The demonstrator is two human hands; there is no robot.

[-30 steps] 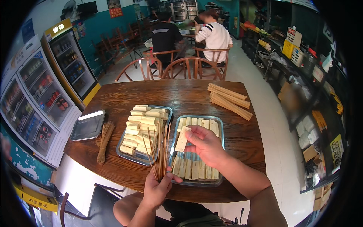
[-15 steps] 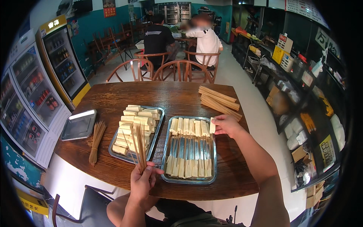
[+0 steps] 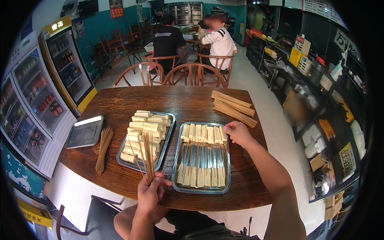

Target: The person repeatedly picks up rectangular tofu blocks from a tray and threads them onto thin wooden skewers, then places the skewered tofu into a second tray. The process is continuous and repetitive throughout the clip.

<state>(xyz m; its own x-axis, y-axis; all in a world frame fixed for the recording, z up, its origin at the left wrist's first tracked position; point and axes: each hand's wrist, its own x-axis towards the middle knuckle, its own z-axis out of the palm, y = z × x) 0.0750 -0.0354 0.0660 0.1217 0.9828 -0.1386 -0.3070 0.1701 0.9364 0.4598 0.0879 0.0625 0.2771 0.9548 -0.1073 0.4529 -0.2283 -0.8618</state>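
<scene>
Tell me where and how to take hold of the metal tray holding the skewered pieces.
Grip the metal tray by its raised rim, midway along both long sides, probably from left and right at once: it lies flat, and the pale yellow blocks crowd its two ends, leaving the middle clearer.

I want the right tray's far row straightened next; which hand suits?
Right, I'd judge: the right hand is at the right end of the far row, while the left hand grips a bunch of sticks by the near-left corner of the right tray.
</scene>
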